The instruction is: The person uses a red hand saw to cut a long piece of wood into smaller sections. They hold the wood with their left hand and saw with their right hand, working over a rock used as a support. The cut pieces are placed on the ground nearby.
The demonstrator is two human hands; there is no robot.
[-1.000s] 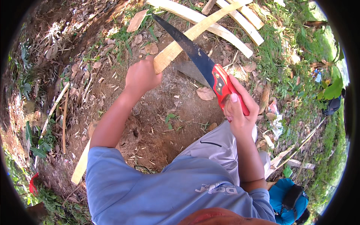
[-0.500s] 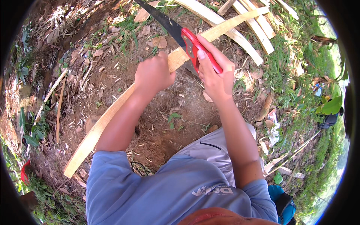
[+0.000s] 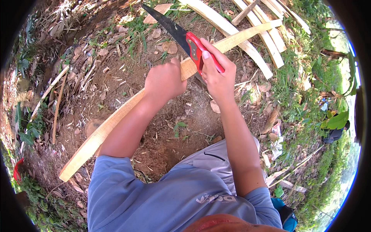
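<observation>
A long pale wooden strip (image 3: 104,129) runs slantwise from the lower left to the upper right. My left hand (image 3: 164,80) is closed around it near its middle. In my right hand (image 3: 219,77) is a hand saw (image 3: 170,29) with a dark blade and a red and grey handle, gripped by that handle. The saw lies across the strip just right of my left hand, its tip toward the upper left. My right fingers wrap the handle, with the thumb along it. Whether the teeth bite into the wood is hidden by the handle and blade.
Several pale wooden strips (image 3: 232,33) lie at the upper right, near the far end of the held one. Thin sticks (image 3: 58,112) lie on the left. Dirt ground with dry leaves (image 3: 170,47) stretches ahead; grass (image 3: 309,77) grows on the right. A teal and black bag (image 3: 286,216) is at the lower right.
My left hand appears slightly further right and lower. The saw and my right hand have shifted slightly left against the strip, and more of the blade's tip shows. Both grips stay the same.
</observation>
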